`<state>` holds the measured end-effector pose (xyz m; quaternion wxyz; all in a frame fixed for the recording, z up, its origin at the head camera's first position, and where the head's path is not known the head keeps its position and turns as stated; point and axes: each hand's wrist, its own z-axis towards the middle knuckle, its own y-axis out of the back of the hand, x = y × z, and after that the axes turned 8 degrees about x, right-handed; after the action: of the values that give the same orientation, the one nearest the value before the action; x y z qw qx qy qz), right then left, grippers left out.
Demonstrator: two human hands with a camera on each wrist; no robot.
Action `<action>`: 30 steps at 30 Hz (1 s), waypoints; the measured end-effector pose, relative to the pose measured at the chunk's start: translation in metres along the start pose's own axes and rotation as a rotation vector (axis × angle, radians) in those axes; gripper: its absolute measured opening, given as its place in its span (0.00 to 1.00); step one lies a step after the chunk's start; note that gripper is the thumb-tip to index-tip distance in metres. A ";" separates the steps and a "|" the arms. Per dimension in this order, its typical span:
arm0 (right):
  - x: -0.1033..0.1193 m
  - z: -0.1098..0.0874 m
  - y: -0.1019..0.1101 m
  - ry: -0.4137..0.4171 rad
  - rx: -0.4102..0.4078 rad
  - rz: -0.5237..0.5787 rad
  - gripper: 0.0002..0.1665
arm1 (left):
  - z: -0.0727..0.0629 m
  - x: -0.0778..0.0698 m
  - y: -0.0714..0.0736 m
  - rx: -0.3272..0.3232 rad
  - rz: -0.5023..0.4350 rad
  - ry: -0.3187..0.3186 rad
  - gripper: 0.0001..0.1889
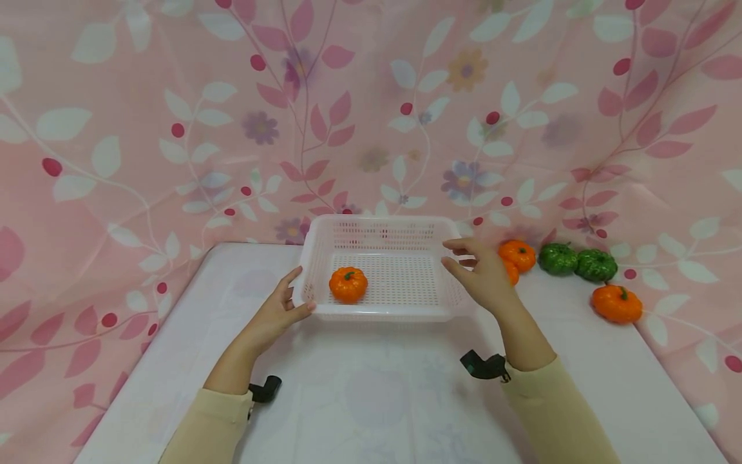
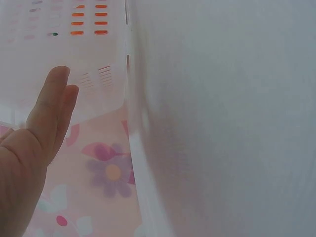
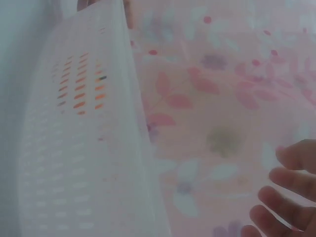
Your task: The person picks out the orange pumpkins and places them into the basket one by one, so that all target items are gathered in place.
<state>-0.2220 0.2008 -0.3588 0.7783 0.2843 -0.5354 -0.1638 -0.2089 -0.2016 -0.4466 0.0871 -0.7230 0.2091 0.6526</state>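
A white plastic basket [image 1: 371, 312] with slotted walls stands at the back of the table. Inside it, toward the left, sits a small orange pumpkin [image 1: 348, 285] with a green stem. My left hand [image 1: 277, 316] is at the basket's front left corner, its thumb at the front rim and its fingers stretched along the left side. In the left wrist view those fingers [image 2: 52, 103] look straight beside the slotted wall. Over the basket's right side is my right hand [image 1: 478, 274], fingers spread and slightly bent, with nothing between them.
Right of the basket lie two orange pumpkins [image 1: 517, 256], one partly hidden by my right hand, then two green pumpkins [image 1: 558, 259]. Another orange pumpkin [image 1: 617, 304] sits near the table's right edge. A floral curtain [image 1: 371, 129] hangs right behind the white table [image 1: 359, 399].
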 end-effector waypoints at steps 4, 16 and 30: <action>-0.011 -0.007 0.004 -0.008 -0.076 0.031 0.19 | -0.002 -0.001 0.000 -0.004 0.004 0.005 0.51; -0.039 -0.020 0.013 -0.080 -0.234 0.014 0.19 | -0.002 0.000 0.001 -0.001 0.002 -0.011 0.50; -0.088 -0.027 0.018 -0.168 -0.371 -0.005 0.20 | 0.000 0.001 0.000 0.010 -0.020 -0.025 0.50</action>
<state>-0.2304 0.2709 -0.4200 0.7695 0.1228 -0.5585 -0.2846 -0.2090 -0.2021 -0.4474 0.0998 -0.7165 0.2042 0.6595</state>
